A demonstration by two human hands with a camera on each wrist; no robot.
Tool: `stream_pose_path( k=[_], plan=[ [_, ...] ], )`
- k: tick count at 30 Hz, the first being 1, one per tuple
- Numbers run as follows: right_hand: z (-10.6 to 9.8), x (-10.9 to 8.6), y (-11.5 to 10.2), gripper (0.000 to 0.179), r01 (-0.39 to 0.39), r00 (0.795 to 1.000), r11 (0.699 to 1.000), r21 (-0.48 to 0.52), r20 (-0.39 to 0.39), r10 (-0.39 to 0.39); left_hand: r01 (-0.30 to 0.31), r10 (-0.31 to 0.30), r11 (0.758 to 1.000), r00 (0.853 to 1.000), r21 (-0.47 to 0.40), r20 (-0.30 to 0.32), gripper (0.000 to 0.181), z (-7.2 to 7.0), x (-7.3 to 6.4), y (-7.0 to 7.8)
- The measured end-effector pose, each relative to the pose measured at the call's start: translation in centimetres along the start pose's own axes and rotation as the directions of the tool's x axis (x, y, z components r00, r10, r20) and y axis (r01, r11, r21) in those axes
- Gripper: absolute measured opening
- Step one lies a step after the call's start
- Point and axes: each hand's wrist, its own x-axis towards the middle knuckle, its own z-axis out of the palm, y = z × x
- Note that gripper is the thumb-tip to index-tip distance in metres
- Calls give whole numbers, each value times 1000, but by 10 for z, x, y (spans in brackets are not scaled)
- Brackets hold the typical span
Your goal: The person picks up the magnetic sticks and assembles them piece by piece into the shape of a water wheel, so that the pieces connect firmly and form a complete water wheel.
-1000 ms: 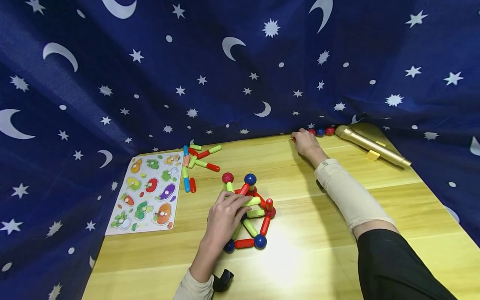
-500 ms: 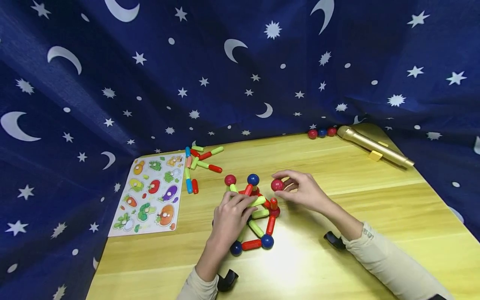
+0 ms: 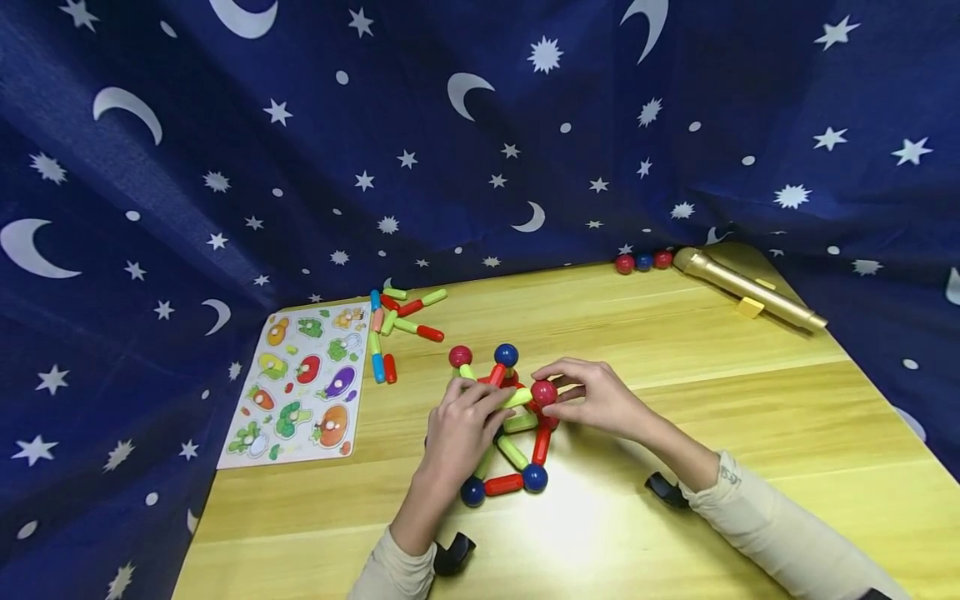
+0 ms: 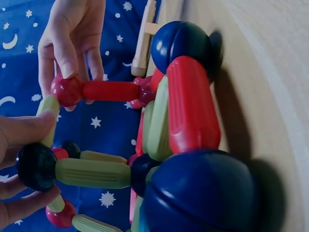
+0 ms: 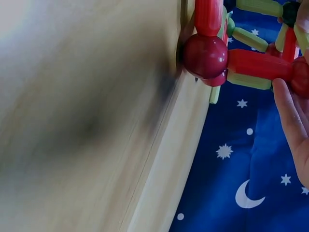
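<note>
A frame of magnetic rods and balls stands mid-table, with red rods (image 3: pixel 503 485) and blue balls (image 3: pixel 535 477) along its near side. My left hand (image 3: pixel 459 429) is over its left part, thumb and fingers pinching a yellow-green rod (image 3: pixel 517 397) beside a dark blue ball (image 4: pixel 36 166). From the right, my right hand (image 3: pixel 600 400) pinches a red ball (image 3: pixel 543 392) between thumb and fingertips. In the left wrist view that ball is at the top end of an upright red rod (image 4: pixel 111 91) and right at the yellow-green rod's end. My left hand hides part of the frame.
Loose red, green and blue rods (image 3: pixel 429 333) lie at the back left beside a vegetable picture board (image 3: pixel 352 433). Against the star-patterned curtain (image 3: pixel 420 125) sit several spare balls (image 3: pixel 625 264), next to a gold microphone (image 3: pixel 750 292).
My right hand has brought a red ball from the row at the back to the frame, then lowered it onto the upright red rod. The left hand keeps its hold.
</note>
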Motion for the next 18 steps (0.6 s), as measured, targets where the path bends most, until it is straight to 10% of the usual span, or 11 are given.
stream_pose_path(
  k=[18],
  plan=[
    [8, 2, 0, 30, 224, 967, 931, -287, -50, -248, -25, 25, 999, 1000, 34, -10, 25, 9, 0, 2]
  ],
)
